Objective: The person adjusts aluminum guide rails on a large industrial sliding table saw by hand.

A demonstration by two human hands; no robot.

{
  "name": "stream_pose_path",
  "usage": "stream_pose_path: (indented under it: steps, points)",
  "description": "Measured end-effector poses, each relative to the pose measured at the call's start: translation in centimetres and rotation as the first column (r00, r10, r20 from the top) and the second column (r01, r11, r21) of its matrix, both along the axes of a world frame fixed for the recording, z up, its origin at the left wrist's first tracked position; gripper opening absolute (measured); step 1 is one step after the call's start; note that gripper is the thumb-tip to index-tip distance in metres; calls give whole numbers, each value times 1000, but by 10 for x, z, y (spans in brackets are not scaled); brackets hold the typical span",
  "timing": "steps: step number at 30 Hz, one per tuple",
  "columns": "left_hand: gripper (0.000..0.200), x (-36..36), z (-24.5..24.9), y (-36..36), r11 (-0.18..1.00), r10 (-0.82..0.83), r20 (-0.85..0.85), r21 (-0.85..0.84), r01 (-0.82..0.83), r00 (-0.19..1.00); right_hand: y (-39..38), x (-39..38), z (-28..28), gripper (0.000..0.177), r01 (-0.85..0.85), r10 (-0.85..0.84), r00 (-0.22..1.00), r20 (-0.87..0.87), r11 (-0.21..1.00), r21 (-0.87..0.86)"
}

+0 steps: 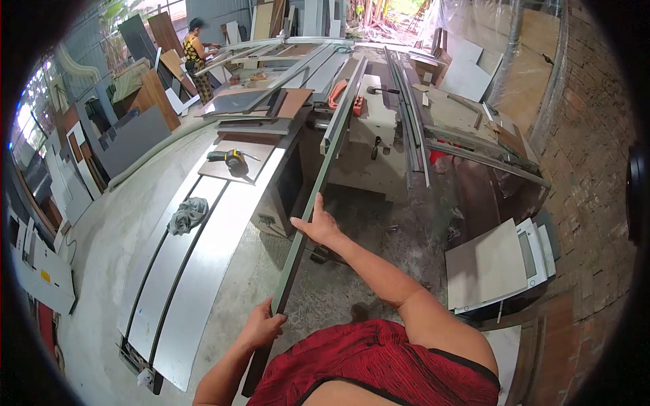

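A long, narrow greenish-grey bar (313, 193) runs from beside my body away over the floor to the far workbench. My left hand (263, 326) is closed round its near end, low in the view. Further along, my right hand (319, 224) grips the same bar, with its thumb across the top and fingers on the right side. The far part of the bar lies beside a lighter metal profile (338, 115) on the bench. Left of the bar is a silver sliding machine table (203, 284) with a crumpled grey cloth (187, 216) on it.
A black-and-yellow tool (234, 161) lies on a brown board. More long profiles (409, 122) rest on the bench (372, 125). A washing machine (531, 254) stands at right near a brick wall (582, 183). Panels (135, 145) lean at left; a person (196, 57) stands behind.
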State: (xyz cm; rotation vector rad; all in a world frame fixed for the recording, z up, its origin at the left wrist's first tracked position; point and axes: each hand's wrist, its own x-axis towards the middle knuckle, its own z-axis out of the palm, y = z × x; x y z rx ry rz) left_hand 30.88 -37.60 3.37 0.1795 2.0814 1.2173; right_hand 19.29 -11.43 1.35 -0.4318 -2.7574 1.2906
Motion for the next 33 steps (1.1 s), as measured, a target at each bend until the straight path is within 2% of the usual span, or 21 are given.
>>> stream_pose_path:
  steps: [3,6,9,12,15,24,27,33]
  points:
    - [55,-7,-3,6,999,-42,-46,11,43,998,-5,5,12,112,-37,46,995,91,994,-105]
    - [56,-16,-12,14,996,-88,-79,-21,86,993,-9,3,25,114,-14,19,988,156,999,-35]
    - [56,-23,-12,23,994,-107,-95,-30,105,990,-4,-14,6,109,51,-66,994,91,986,160]
    - [56,-29,-4,35,994,-113,-89,-10,113,990,3,-26,7,104,65,-83,981,175,992,106]
    - [56,-38,-8,44,992,-119,-92,24,122,989,8,-36,14,104,90,-123,971,205,982,166]
    - [58,-55,-4,68,987,-121,-99,97,130,988,31,-49,35,104,55,-66,938,339,998,41]
    - [58,-65,-11,72,986,-119,-114,101,130,986,39,-69,6,106,119,-156,971,179,972,202]
    - [60,-78,-3,91,987,-134,-159,62,146,978,60,-90,-1,105,147,-182,972,151,965,219]
